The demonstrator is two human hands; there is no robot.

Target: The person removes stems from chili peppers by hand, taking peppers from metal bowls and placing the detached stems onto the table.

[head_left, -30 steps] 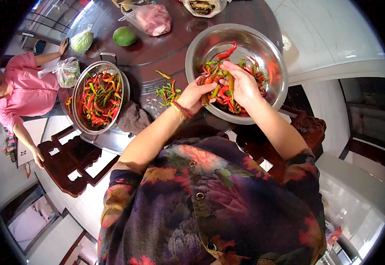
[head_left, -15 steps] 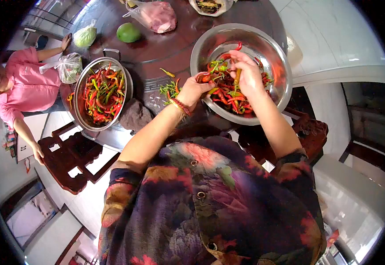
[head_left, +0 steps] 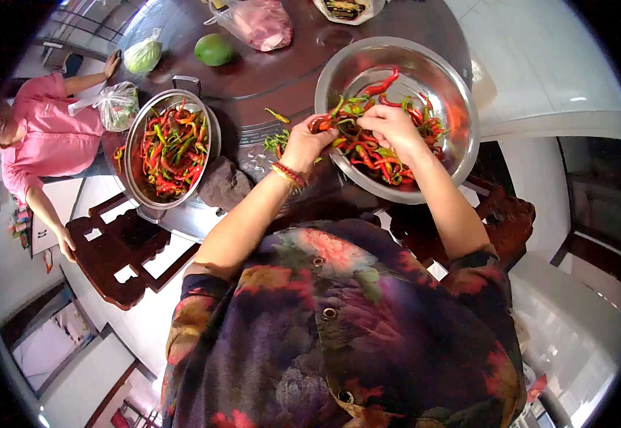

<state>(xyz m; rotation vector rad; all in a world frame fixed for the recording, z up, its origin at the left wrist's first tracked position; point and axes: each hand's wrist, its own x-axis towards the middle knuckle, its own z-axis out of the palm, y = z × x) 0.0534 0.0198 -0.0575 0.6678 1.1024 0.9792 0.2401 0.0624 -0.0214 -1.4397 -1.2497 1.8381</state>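
A wide steel basin [head_left: 469,143] at the table's edge holds red and green chili peppers [head_left: 382,162]. Over its left rim, my left hand [head_left: 306,145] is closed around a few red chili peppers [head_left: 320,123], a bracelet on its wrist. My right hand [head_left: 392,130] is above the peppers, thumb and fingers pinched together close to the left hand's fingertips. What that pinch holds is hidden. Left of my left hand, small green stems [head_left: 276,143] lie on the table, with a single yellowish pepper [head_left: 276,115] just beyond them.
A second metal pan [head_left: 131,180] full of chili peppers stands at left, beside a dark cloth [head_left: 223,184]. Farther back are a green mango-like fruit [head_left: 213,50], bagged meat [head_left: 271,27] and bagged greens [head_left: 141,57]. A person in pink [head_left: 57,125] touches a carved wooden chair [head_left: 114,260].
My right hand has lowered from its raised position and come nearer my left hand. A red pepper now shows more fully at the basin's back. The whole view has shifted slightly.
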